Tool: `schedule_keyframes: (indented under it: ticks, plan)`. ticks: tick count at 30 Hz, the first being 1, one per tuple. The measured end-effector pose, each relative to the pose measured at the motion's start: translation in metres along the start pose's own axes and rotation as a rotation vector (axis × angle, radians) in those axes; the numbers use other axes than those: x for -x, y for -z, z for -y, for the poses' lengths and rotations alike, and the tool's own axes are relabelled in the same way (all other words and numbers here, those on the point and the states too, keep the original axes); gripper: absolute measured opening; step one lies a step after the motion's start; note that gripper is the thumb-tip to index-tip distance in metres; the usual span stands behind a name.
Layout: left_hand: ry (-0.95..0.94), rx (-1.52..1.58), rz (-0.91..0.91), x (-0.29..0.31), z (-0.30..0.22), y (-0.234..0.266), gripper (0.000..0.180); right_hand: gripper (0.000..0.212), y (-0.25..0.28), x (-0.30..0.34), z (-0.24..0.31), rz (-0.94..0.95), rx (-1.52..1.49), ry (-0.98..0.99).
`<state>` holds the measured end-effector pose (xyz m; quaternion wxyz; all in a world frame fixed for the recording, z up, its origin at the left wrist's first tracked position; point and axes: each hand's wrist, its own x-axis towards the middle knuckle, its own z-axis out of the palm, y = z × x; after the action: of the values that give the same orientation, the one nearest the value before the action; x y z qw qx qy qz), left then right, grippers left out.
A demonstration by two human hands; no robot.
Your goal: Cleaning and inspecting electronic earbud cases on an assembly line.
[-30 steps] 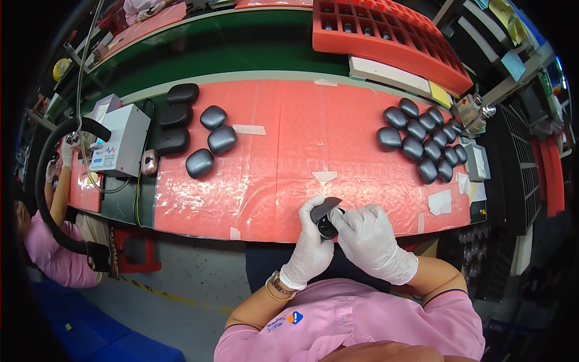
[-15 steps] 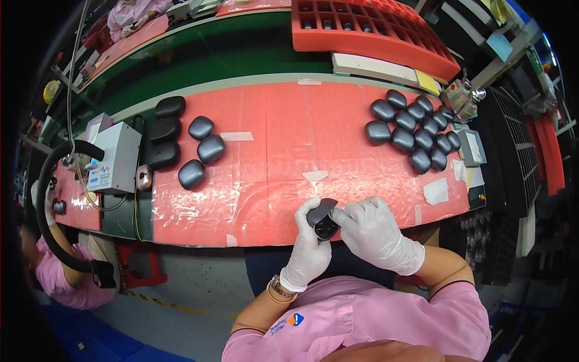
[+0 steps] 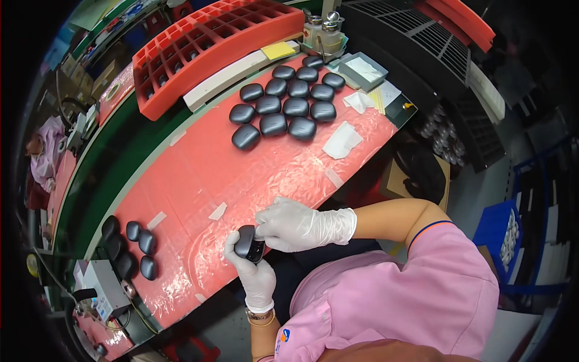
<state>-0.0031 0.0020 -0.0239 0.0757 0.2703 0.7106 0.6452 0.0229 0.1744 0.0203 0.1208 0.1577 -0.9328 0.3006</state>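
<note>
My left hand [image 3: 252, 273], in a white glove, grips a dark grey earbud case [image 3: 245, 244] above the table's near edge. The case's lid is raised and its black inside faces my right hand. My right hand [image 3: 289, 225], also gloved, has its fingers pinched together at the opening of the case. Whatever those fingers hold, if anything, is hidden behind them. Several closed grey cases [image 3: 273, 125] lie grouped at the far right of the red table mat [image 3: 199, 181]. A smaller group of grey cases [image 3: 147, 242] rests at the left, beside black cases [image 3: 116, 246].
A red compartment tray [image 3: 211, 48] stands beyond the mat, next to a white bar with a yellow pad [image 3: 277, 50]. Pump bottles [image 3: 330, 39] and a grey box [image 3: 363, 69] sit at the far corner. White wipes [image 3: 342, 140] lie near the right edge. A grey device [image 3: 104, 289] stands left.
The view has swung to the right, shifting the whole scene leftward and tilting it. Both hands remain at the open case, the left gripping it and the right pinched at its opening.
</note>
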Motion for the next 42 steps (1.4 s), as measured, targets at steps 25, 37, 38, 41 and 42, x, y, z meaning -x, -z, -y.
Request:
schedule_keyframes:
  ticks: [25, 37, 38, 41, 42]
  plan:
    - [0.039, 0.200, -0.016, -0.003, 0.003, 0.013, 0.071, 0.038, -0.014, -0.023, 0.028, 0.024, 0.076, 0.186]
    - [0.058, 0.211, 0.013, -0.004, 0.010, 0.015, 0.075, 0.041, -0.013, -0.020, 0.014, 0.017, 0.234, 0.137]
    - [0.153, 0.440, 0.000, -0.006, -0.001, 0.014, 0.076, 0.041, -0.011, -0.018, 0.004, 0.008, 0.259, 0.130]
    - [0.278, 0.612, -0.011, -0.007, -0.001, 0.017, 0.079, 0.032, 0.002, -0.017, -0.010, 0.002, 0.223, 0.102]
    - [0.294, 0.548, -0.036, -0.010, -0.006, 0.018, 0.081, 0.032, 0.004, -0.014, -0.016, -0.001, 0.225, 0.099]
